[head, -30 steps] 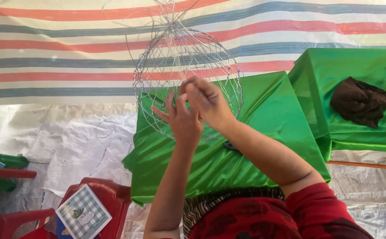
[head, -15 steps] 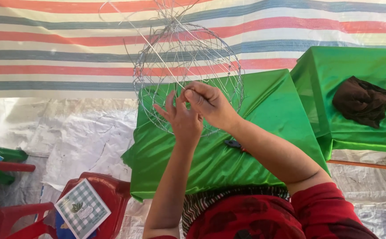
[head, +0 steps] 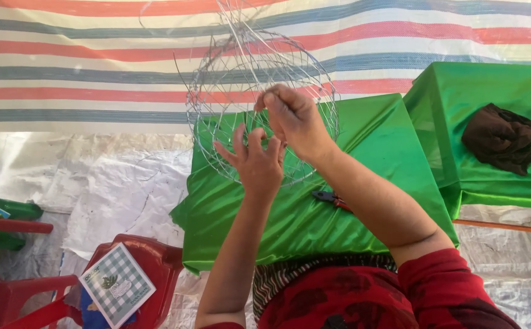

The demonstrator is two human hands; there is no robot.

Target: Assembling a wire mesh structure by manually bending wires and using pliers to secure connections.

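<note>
Head view: right hand [head: 296, 122] pinches a wire of the round wire frame [head: 262, 103]; left hand [head: 254, 161], fingers spread, touches it above the green cloth [head: 314, 219].

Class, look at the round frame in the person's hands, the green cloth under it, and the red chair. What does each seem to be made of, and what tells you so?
Frame: thin bare metal wire, grey, bent into hoops you can see through.
Green cloth: probably satin or a similar synthetic; it is glossy and creases sharply.
Chair: likely moulded plastic, smooth with an even red colour.
</note>
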